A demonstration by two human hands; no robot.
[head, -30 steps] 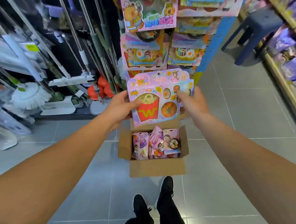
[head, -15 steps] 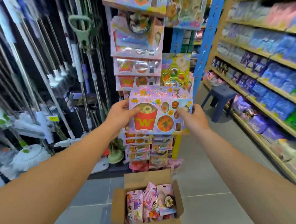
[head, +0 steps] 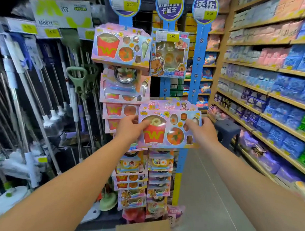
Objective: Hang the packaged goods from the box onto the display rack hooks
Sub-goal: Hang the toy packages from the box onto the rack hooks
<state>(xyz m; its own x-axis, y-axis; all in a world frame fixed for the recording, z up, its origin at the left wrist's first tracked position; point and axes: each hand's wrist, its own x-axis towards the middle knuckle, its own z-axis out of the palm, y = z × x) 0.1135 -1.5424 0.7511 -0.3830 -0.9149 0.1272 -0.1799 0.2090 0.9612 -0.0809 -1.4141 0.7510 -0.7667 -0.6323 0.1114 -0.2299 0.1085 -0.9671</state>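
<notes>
A person's left hand [head: 129, 129] and right hand [head: 205, 129] pinch the side edges of a pastel cardboard toy-food pack [head: 168, 125], raised before the blue display rack [head: 170, 87]; a missed hook could let the pack slip to the floor

Above your held package [head: 169, 125] the rack [head: 164, 87] showed a bare gap; hung packages [head: 124, 87] crowded its left, more [head: 159, 167] packed below.
</notes>
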